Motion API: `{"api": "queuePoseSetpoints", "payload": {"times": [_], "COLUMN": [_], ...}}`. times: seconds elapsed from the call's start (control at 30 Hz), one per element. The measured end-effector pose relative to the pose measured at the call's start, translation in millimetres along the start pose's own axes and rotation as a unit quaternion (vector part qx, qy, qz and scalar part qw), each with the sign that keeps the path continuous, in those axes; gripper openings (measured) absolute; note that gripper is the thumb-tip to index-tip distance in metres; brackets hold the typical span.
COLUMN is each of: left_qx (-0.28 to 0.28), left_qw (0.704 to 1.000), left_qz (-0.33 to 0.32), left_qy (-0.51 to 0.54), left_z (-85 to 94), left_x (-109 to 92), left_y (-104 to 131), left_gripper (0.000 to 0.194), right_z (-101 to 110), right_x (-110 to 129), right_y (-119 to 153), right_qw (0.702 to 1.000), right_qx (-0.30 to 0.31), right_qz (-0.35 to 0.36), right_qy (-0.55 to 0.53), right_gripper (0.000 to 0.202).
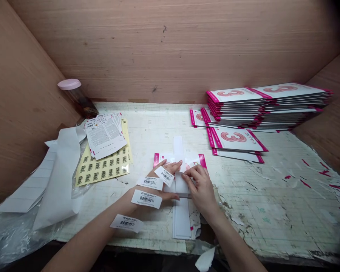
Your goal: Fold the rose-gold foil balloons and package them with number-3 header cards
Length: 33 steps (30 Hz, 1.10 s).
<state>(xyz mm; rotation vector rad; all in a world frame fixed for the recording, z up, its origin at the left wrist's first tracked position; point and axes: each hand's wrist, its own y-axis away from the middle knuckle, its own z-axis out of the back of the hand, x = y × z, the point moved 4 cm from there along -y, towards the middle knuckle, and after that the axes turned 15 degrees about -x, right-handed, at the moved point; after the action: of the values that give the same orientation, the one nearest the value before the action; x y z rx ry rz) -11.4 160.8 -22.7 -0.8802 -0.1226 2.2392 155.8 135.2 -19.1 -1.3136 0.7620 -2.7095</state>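
In the head view, a white packet with magenta ends (201,160) lies at the front middle of the table. A white paper strip (178,147) crosses over it, and more white strips (181,219) lie beneath, toward the table's front edge. My left hand (155,185) rests on the packet and strip with its fingers stretched out. Several white barcode stickers (146,199) cling to the back of that hand and to the forearm. The fingers of my right hand (200,185) are closed in a pinch on the strip; their tips are partly hidden.
Tall stacks of magenta-and-white packets (235,107) stand at the back right, with loose packets (234,139) in front. On the left are yellow barcode sheets (102,170), printed cards (104,136), a pink-lidded jar (79,100) and white backing paper (62,181). Paper scraps (324,173) litter the right.
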Motion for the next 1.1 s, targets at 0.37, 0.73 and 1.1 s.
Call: {"api": "queuePoseSetpoints", "payload": {"times": [0.37, 0.73, 1.1], "left_qx": [0.007, 0.026, 0.017], "left_qw": [0.996, 0.995, 0.998], "left_qz": [0.087, 0.031, 0.018], "left_qy": [-0.030, -0.089, -0.063], "left_z": [9.2, -27.4, -1.9], "left_x": [-25.9, 0.8, -29.5], "left_y": [13.6, 17.5, 23.0], "left_gripper": [0.088, 0.111, 0.081], "right_z": [-7.6, -6.9, 32.7], "right_x": [-9.4, 0.2, 17.7], "right_y": [-51.1, -38.2, -3.5], "right_qw": [0.936, 0.933, 0.929], "right_qx": [0.317, 0.321, 0.328], "right_qz": [0.143, 0.148, 0.171], "right_qy": [0.049, 0.065, 0.035], "right_gripper": [0.020, 0.021, 0.071]}}
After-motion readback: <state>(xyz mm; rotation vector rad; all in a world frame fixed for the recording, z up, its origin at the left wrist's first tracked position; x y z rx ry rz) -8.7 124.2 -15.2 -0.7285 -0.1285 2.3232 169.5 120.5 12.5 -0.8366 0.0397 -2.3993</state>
